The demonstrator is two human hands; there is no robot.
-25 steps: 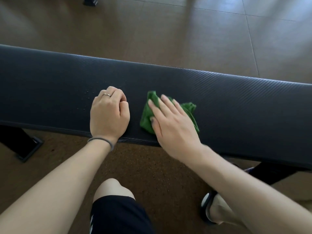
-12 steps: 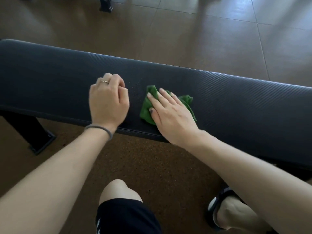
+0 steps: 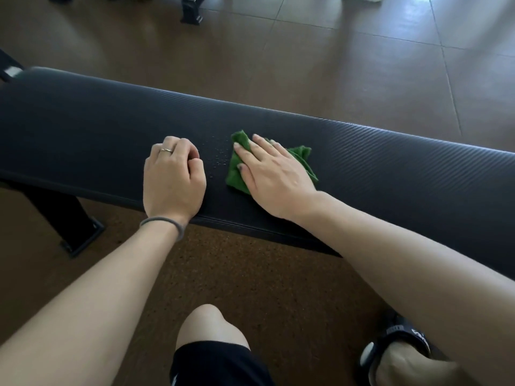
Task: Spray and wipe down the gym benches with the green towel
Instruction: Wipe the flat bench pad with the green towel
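Flatly, 1 right hand (image 3: 274, 174) presses 1 green towel (image 3: 299, 160) on 1 bench (image 3: 390, 162); left hand (image 3: 172, 176) fingers curled, empty.

Your right hand on the towel, your left hand resting on the bench.

Your right hand (image 3: 274, 176) lies flat, fingers straight, pressing the crumpled green towel (image 3: 302, 158) onto the black padded bench (image 3: 390, 168). Your left hand (image 3: 174, 179) rests on the pad beside it, fingers curled under, a ring on one finger and a hair tie (image 3: 164, 222) round the wrist. Small droplets (image 3: 217, 160) sit on the pad between the two hands.
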